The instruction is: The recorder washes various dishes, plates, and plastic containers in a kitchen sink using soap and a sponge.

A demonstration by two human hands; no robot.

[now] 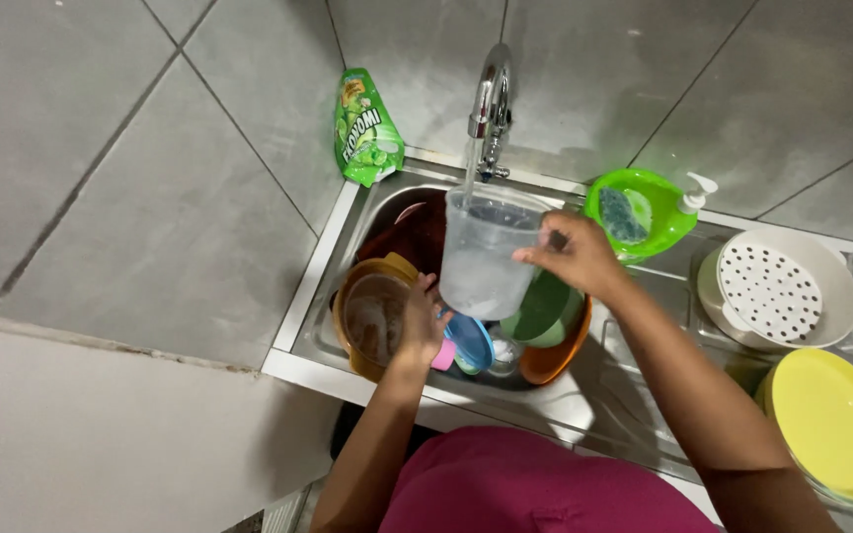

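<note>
Sink (328,326) scene | right hand (573,252) gripping rim of clear plastic jug (486,252), held under running tap (491,104) above sink | left hand (422,321) closed on jug's lower side, over orange bowl (372,311) | blue lid (471,341), green bowl (545,306) below | yellow plate (831,419), white strainer (777,286) on drainboard

A green pouch (367,128) leans against the tiled wall. A white perforated strainer (777,288) sits beside a yellow plate (833,422) on the worktop (663,286).
</note>
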